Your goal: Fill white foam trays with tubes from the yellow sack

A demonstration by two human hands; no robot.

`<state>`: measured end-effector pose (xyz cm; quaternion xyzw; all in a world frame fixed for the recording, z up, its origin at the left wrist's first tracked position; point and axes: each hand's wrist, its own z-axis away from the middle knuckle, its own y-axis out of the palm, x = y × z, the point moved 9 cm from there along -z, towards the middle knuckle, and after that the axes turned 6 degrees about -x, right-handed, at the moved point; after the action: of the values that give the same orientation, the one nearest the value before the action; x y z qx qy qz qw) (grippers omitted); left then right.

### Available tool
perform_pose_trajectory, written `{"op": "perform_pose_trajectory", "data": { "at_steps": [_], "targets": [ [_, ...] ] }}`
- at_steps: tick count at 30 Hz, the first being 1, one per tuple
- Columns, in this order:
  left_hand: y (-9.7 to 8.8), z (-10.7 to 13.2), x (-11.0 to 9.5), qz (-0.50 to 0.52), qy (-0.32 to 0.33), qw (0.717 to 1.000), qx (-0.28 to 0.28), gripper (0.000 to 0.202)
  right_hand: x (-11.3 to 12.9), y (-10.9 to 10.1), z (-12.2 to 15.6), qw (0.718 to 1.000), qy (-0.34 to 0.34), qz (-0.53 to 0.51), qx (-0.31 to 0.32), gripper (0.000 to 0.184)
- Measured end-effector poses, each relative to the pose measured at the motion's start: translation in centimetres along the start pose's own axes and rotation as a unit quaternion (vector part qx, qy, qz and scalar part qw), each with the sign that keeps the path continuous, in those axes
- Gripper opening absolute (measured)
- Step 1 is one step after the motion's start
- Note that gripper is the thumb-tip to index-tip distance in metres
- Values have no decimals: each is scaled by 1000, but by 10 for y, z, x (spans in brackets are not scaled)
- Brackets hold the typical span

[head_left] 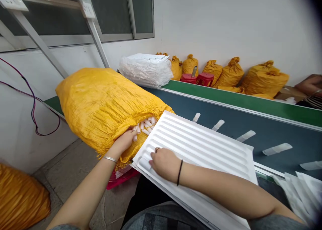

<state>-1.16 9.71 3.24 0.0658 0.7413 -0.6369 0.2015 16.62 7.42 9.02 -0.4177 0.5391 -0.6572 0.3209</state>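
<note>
A yellow woven sack (pixel 100 102) lies on its side, its mouth toward me. Inside the mouth are several short white plastic tubes (pixel 148 124). My left hand (pixel 126 138) is at the opening, its fingers closed around at least one tube. A white ribbed tray (pixel 201 139) with long parallel grooves lies in front of me, beside the sack mouth. Over its near left corner is my right hand (pixel 164 163), fingers curled; whatever they hold, if anything, is hidden.
Single white tubes (pixel 246 136) lie spaced along a dark conveyor belt (pixel 191 104). A plastic-wrapped bundle (pixel 146 70) sits behind the sack. Tied yellow sacks (pixel 230 72) and red stools (pixel 205 78) stand beyond. Another person's arm (pixel 310 85) shows at far right.
</note>
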Motion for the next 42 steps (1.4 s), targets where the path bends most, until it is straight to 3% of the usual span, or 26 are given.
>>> {"op": "perform_pose_trajectory", "data": {
  "at_steps": [3, 6, 10, 13, 16, 19, 22, 24, 27, 31, 35, 38, 40, 42],
  "targets": [
    [-9, 14, -9, 21, 29, 999, -15, 16, 30, 26, 2, 999, -42, 2, -7, 22],
    [-27, 28, -18, 50, 43, 996, -60, 20, 30, 22, 2, 998, -44, 5, -33, 18],
    [-56, 52, -32, 91, 16, 984, -149, 30, 7, -13, 6, 993, -7, -44, -108, 19],
    [-71, 73, -53, 163, 19, 967, -196, 31, -15, -47, 18, 959, -10, -188, -212, 18],
    [-79, 85, -83, 213, 75, 956, -185, 28, -29, -73, 34, 912, -69, -284, -289, 22],
    [-85, 91, -112, 195, 139, 959, -150, 32, -33, -90, 48, 894, -138, -281, -321, 26],
    [-89, 94, -132, 170, 173, 962, -128, 37, -28, -97, 57, 892, -206, -254, -312, 28],
    [-89, 96, -136, 162, 160, 965, -128, 43, -29, -99, 60, 894, -211, -255, -303, 29],
    [-88, 100, -134, 184, 129, 964, -142, 57, -37, -95, 58, 901, -171, -281, -284, 29],
    [-94, 109, -144, 116, 187, 953, -209, 48, -50, -80, 50, 905, -85, -351, -226, 25],
    [-101, 115, -165, 11, 264, 931, -252, 42, -58, -62, 44, 860, -5, -489, -148, 33],
    [-98, 115, -174, 14, 294, 924, -243, 38, -55, -53, 43, 838, 17, -537, -101, 37],
    [-94, 112, -173, 41, 277, 933, -227, 35, -54, -53, 44, 848, 15, -522, -94, 35],
    [-88, 105, -166, 86, 223, 951, -198, 36, -54, -60, 45, 879, -7, -461, -122, 31]
  ]
}}
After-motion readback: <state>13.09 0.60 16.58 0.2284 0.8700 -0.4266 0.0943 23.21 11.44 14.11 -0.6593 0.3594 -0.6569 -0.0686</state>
